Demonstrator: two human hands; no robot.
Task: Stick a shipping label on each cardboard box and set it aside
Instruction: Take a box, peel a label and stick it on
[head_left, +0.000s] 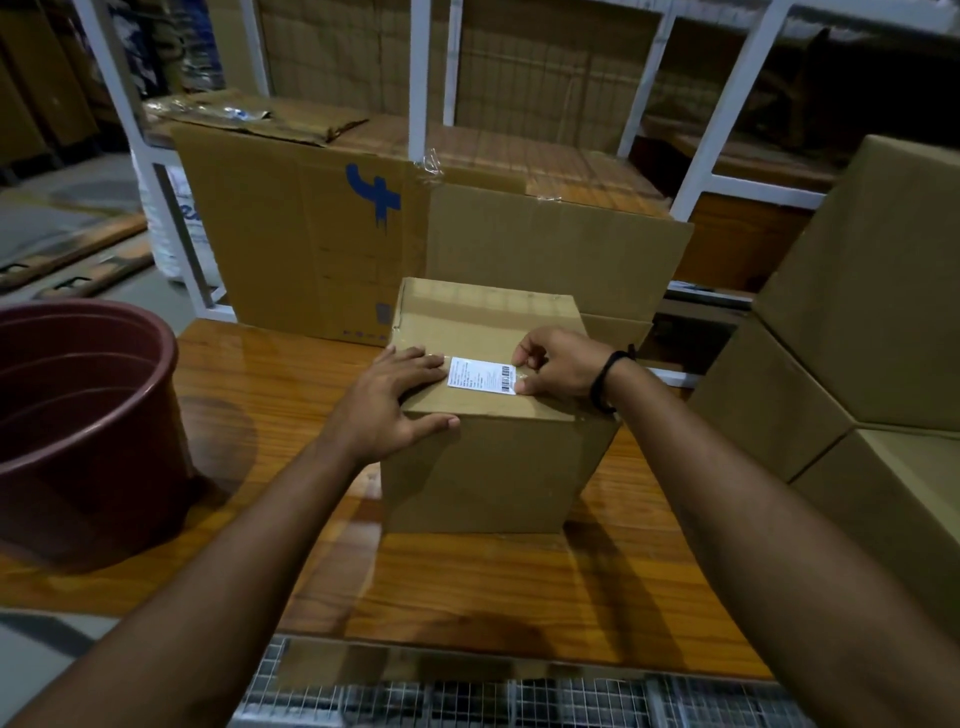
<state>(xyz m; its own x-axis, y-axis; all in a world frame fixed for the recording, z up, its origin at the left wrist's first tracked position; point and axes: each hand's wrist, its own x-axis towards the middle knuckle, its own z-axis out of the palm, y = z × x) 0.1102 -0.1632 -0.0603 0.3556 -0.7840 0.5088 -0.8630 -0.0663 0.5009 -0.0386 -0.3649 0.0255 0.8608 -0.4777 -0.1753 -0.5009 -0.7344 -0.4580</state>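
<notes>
— Where's the box (483, 467)?
— Middle of the counter (291, 395), label (480, 375) on top. I see my left grip (395, 400) spread flat on it, my right grip (558, 371) pinching the label's right end.

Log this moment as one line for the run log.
step: labelling | left hand: flat on box top | right hand: pinches right end of label | label: on box top | box: on table

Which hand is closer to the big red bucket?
Left. The left hand lies flat on the box, toward the bucket; the right hand pinches the label, farther away.
</notes>
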